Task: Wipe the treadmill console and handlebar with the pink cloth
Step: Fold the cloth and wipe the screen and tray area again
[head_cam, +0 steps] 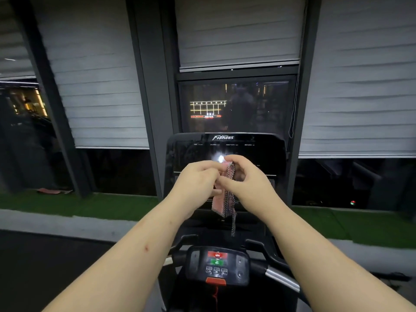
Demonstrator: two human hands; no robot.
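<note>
Two bare forearms reach in from the bottom edge, passing over the small button panel [217,264] with its red and green keys, which sits mid-span on the handlebar [282,279]. Both hands meet in front of the dark console [247,152]. The left hand [195,183] and the right hand [246,180] each pinch the pink cloth [221,202], which hangs folded between them, seemingly clear of any surface.

The step looks like shaping the cloth before wiping. It would go best folded into a flat pad, with the dangling dark-edged corner tucked in so it cannot catch a key, then pressed lightly across the glossy screen.

Fingers hide the cloth's upper part, the left arm covers the handlebar's left end, and the console's small labels are too dim to read.
</note>
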